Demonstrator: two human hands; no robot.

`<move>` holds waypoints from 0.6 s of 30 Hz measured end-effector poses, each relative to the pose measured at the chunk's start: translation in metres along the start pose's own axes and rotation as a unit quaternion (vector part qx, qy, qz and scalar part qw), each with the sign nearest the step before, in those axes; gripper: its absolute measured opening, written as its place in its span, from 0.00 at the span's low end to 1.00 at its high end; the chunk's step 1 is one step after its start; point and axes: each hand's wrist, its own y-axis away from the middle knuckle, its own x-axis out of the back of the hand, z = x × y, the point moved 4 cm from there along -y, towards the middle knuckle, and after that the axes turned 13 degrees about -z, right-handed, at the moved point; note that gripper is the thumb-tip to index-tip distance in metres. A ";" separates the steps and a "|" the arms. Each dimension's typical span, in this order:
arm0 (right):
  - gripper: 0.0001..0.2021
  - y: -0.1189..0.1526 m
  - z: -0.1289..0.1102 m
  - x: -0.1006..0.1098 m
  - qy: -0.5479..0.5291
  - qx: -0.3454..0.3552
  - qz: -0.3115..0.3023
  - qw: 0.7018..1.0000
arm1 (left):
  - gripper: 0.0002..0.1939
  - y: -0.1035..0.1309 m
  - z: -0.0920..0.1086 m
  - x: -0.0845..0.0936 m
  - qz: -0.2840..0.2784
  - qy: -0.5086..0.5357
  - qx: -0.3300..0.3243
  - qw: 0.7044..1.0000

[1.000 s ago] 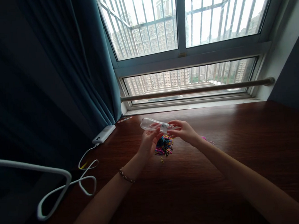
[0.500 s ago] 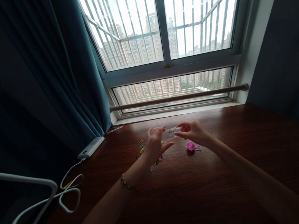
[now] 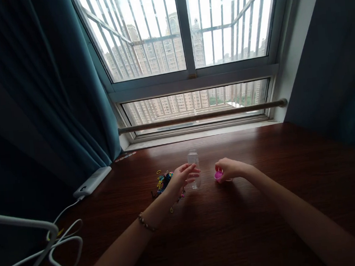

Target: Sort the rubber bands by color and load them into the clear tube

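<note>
A clear plastic bottle (image 3: 193,158) stands upright on the brown wooden table, its top uncovered. My left hand (image 3: 181,178) is closed around its side, fingers across the front. To the right, the fingers of my right hand (image 3: 231,169) are pinched on a pink bottle cap (image 3: 217,176) that lies on the table; its loop handle is mostly behind the hand. Left of the bottle, partly hidden by my left hand, is a heap of small colourful hair ties (image 3: 164,180). One yellow hair tie (image 3: 159,172) lies apart, behind the heap.
A white power bank (image 3: 92,182) with a white cable (image 3: 67,213) sits at the table's left edge, beside the blue curtain (image 3: 79,116). A white metal tube (image 3: 23,221) juts in at lower left. Small round stickers (image 3: 125,156) lie near the window sill.
The bottle, held tilted sideways between both hands above the table, now stands upright in my left hand. My right hand has let go of it and moved down onto the pink cap.
</note>
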 end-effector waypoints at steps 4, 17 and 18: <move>0.13 0.001 -0.001 0.011 -0.018 0.004 0.049 0.999 | 0.20 -0.003 0.000 -0.001 -0.015 -0.020 -0.005 1.000; 0.23 0.035 -0.028 0.058 -0.168 0.134 0.193 0.957 | 0.19 0.019 0.033 -0.009 0.137 -0.522 -0.190 0.821; 0.23 0.035 -0.031 0.058 -0.171 0.143 0.198 0.955 | 0.19 0.020 0.035 -0.010 0.136 -0.531 -0.195 0.814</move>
